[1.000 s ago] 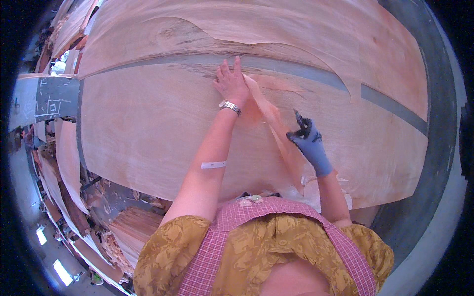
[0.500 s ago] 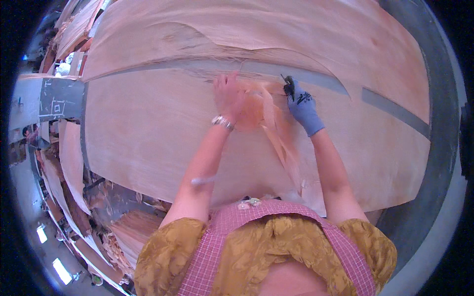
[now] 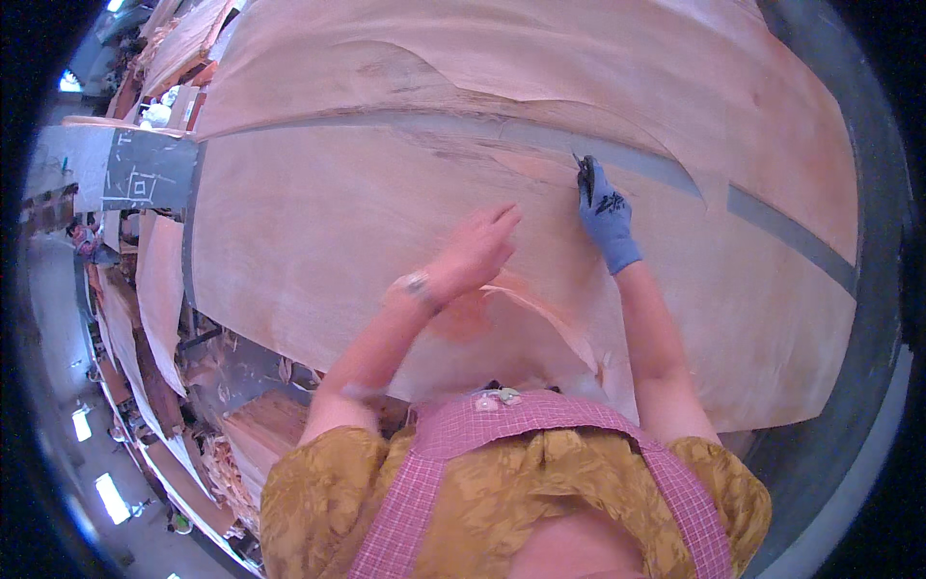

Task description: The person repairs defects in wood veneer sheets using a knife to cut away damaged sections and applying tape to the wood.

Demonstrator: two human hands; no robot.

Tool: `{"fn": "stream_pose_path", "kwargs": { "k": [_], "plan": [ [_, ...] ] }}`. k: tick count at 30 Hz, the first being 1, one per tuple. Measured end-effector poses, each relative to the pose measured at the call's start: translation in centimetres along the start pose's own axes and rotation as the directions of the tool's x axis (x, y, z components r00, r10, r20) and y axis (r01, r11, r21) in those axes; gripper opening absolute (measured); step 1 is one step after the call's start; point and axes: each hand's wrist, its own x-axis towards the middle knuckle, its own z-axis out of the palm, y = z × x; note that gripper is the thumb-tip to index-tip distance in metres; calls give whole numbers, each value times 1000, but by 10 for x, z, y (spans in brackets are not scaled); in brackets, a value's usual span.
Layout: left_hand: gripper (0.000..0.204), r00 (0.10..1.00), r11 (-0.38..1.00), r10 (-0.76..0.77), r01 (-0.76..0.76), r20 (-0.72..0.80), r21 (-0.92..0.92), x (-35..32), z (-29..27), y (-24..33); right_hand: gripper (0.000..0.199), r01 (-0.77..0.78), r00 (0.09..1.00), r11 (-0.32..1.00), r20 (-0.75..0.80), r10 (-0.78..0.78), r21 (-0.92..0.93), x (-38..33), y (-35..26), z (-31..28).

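Observation:
Wide sheets of thin wood veneer (image 3: 318, 222) lie in front of me. My left hand (image 3: 477, 256), bare and with a wristwatch, is over the near sheet with its fingers stretched out and nothing seen in them. On my right hand (image 3: 608, 217) is a blue glove with black marks. Its fingers are closed round a small dark knife (image 3: 585, 174), whose thin tip points at the sheet's ragged far edge. A loose orange-brown veneer strip (image 3: 526, 304) lies curled between my left forearm and my apron, partly hidden by the arm.
A second veneer sheet (image 3: 579, 58) with a torn, wavy edge lies beyond. Between the sheets shows a grey strip of table (image 3: 772, 222). Stacked veneer and scraps (image 3: 159, 299) are at the left, beside a dark panel with chalk marks (image 3: 149, 174).
My left hand has moved from the ragged edge back toward me, and the loose strip has come nearer my apron. In the picture, my right hand with the knife has shifted slightly right.

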Motion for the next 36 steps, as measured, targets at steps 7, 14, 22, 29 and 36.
{"fn": "stream_pose_path", "kwargs": {
  "k": [7, 14, 22, 29, 36],
  "plan": [
    [36, 996, 938, -60, 77, -60, 339, 103, 55, -26, 32, -72, 995, 775, -14, 103, 628, 3, 3, -3],
    [26, 913, 895, -269, 119, 307, 430, 166, 46, -60, 23, -462, 868, 91, 429, 250, 882, -86, -102, -17],
    [29, 851, 850, -223, -69, 476, 522, 197, 60, -89, 67, -537, 843, -241, 522, -128, 808, -120, -163, 3],
    [30, 843, 843, -266, -32, 467, 538, 194, 63, -88, 44, -547, 834, -62, 537, -130, 835, -129, -159, -19],
    [30, 886, 913, -286, 136, 366, 384, 162, 23, -39, 29, -725, 594, 323, 790, -154, 608, -113, -154, -86]
  ]
}}
